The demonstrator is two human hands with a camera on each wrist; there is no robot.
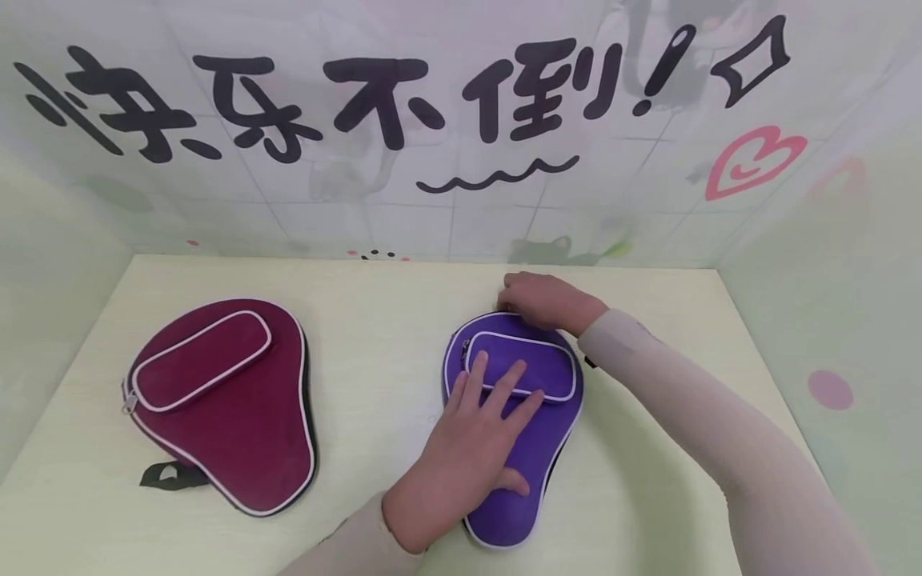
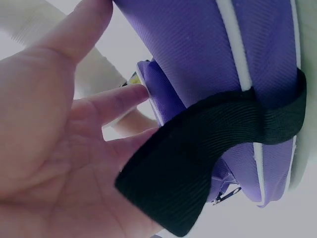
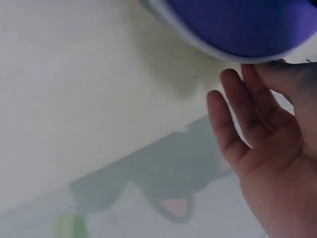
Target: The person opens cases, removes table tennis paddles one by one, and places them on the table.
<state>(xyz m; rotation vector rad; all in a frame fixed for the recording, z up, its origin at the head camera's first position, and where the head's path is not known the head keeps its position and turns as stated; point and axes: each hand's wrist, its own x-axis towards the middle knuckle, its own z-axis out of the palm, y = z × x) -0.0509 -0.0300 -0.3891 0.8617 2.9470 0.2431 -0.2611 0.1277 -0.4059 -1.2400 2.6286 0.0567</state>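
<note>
A purple table tennis bat case (image 1: 529,436) with white piping lies on the table, its round end away from me and its small zipped pocket (image 1: 529,368) facing up. My left hand (image 1: 471,436) rests on the case with its fingers spread, fingertips on the pocket. In the left wrist view, a black strap (image 2: 198,148) stands out from the side of the case beside my palm. At the far rim, my right hand (image 1: 547,300) has its thumb and forefinger together on the edge; what lies between their tips is hidden. Its other fingers are loosely bent.
To the left lies a maroon bat case (image 1: 238,432) with a pocket, a zipper pull (image 1: 130,402) and a black strap (image 1: 173,475). Patterned panels with large black lettering (image 1: 382,96) enclose the pale tabletop (image 1: 374,320) at the back and sides.
</note>
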